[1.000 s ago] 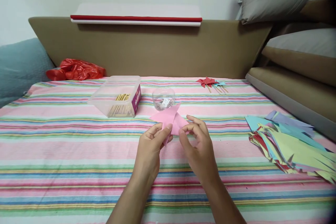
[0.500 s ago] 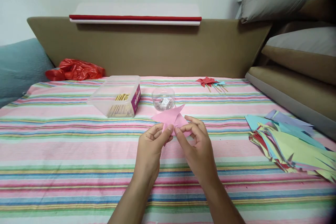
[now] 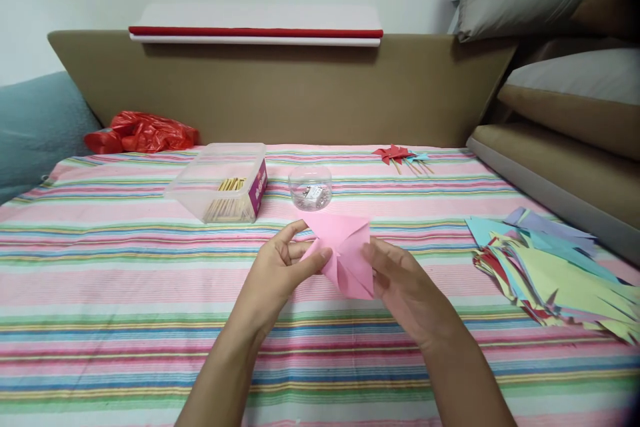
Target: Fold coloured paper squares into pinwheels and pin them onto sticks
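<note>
A pink paper pinwheel point(image 3: 345, 250) is held up between my two hands, its folded blades facing me and meeting near the centre. My left hand point(image 3: 285, 263) pinches its left side, thumb on the front near the middle and fingers behind. At the right edge, my right hand point(image 3: 403, 287) grips it between thumb and fingers. Just beyond the pinwheel stands a round clear dish point(image 3: 310, 188) with small metal pieces and a white label inside. A clear plastic box point(image 3: 220, 180) with a purple label lies left of the dish, small wooden sticks inside it.
Cut coloured paper sheets point(image 3: 555, 273) lie piled at the right. Red and blue pinwheels on sticks point(image 3: 395, 155) rest at the back. A red plastic bag point(image 3: 143, 132) is at the back left. Cushions point(image 3: 565, 107) are stacked on the right. A striped cloth point(image 3: 125, 300) covers the surface.
The pinwheel has turned and tilted so its front faces me more fully. My right hand has moved right and down to its edge; my left hand has shifted slightly left.
</note>
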Tool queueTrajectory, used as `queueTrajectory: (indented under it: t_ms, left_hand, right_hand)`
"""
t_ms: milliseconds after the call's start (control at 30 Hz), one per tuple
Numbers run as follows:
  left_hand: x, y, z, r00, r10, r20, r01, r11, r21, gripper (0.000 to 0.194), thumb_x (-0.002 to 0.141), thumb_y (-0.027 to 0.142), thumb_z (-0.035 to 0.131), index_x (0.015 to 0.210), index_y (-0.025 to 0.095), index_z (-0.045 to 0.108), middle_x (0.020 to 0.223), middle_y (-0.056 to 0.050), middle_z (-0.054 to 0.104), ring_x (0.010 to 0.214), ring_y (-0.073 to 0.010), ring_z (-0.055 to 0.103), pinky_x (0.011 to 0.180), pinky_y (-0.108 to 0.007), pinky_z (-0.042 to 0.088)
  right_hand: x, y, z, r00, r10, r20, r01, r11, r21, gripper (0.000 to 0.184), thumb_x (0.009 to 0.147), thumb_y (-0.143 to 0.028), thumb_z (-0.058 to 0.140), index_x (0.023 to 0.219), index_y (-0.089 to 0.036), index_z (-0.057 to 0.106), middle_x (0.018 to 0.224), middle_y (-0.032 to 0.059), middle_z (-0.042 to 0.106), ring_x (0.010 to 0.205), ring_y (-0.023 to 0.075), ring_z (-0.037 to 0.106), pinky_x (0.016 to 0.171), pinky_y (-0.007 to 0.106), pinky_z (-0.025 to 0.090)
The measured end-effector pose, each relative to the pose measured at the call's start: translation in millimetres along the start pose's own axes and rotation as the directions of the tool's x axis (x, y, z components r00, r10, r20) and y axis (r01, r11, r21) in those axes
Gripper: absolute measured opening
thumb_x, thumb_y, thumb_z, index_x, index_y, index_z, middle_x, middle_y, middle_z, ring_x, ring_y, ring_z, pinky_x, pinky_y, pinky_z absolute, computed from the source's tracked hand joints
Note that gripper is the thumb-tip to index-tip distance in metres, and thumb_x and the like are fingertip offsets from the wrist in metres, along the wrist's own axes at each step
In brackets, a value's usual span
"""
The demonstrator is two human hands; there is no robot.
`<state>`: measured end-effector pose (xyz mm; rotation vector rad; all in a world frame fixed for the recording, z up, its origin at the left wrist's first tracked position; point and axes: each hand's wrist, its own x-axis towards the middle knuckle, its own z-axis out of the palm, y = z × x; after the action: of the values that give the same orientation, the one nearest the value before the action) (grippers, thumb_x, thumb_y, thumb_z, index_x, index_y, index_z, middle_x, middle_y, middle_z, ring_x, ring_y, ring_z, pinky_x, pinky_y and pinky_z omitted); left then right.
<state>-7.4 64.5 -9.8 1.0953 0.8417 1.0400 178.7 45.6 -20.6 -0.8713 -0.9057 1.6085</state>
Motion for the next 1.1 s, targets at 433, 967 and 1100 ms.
queueTrajectory:
  t_ms: [433, 967, 1100]
  left_hand:
    - [-1.5, -0.3, -5.6, 0.999, -0.029, 0.024, 0.022, 0.965, 0.262, 0.071, 0.086, 0.037, 0.077, 0.148, 0.024, 0.046, 0.077, 0.000, 0.071, 0.070, -0.0163, 0.063, 0.065, -0.025, 0.044]
    - [2.6, -24.7, 36.2, 0.973, 0.098, -0.209, -0.115, 0.991, -0.069, 0.019, 0.086, 0.034, 0.078, 0.084, 0.016, 0.073, 0.078, 0.001, 0.067, 0.076, -0.0105, 0.058, 0.071, -0.018, 0.047]
    - [2.2, -24.6, 33.1, 0.959, 0.108, -0.263, -0.126, 0.990, -0.054, 0.022, 0.084, 0.035, 0.080, 0.078, 0.015, 0.072, 0.071, 0.003, 0.061, 0.069, -0.0083, 0.051, 0.067, -0.017, 0.044]
  right_hand:
    - [5.4, 17.1, 1.0, 0.998, -0.038, -0.045, 0.030, 0.985, -0.168, 0.036, 0.077, -0.042, 0.084, 0.105, -0.020, 0.079, 0.100, 0.0057, 0.077, 0.089, 0.0209, 0.065, 0.080, 0.032, 0.049]
    - [14.9, 31.3, 34.7, 0.963, -0.072, -0.260, 0.178, 0.894, 0.412, 0.019, 0.078, -0.028, 0.086, 0.096, -0.023, 0.081, 0.097, 0.0000, 0.077, 0.092, 0.0130, 0.066, 0.080, 0.021, 0.055]
    - [13.8, 30.5, 38.6, 0.957, -0.090, -0.276, 0.190, 0.914, 0.359, 0.020, 0.074, -0.029, 0.089, 0.091, -0.022, 0.081, 0.098, 0.0016, 0.078, 0.096, 0.0171, 0.068, 0.085, 0.027, 0.055]
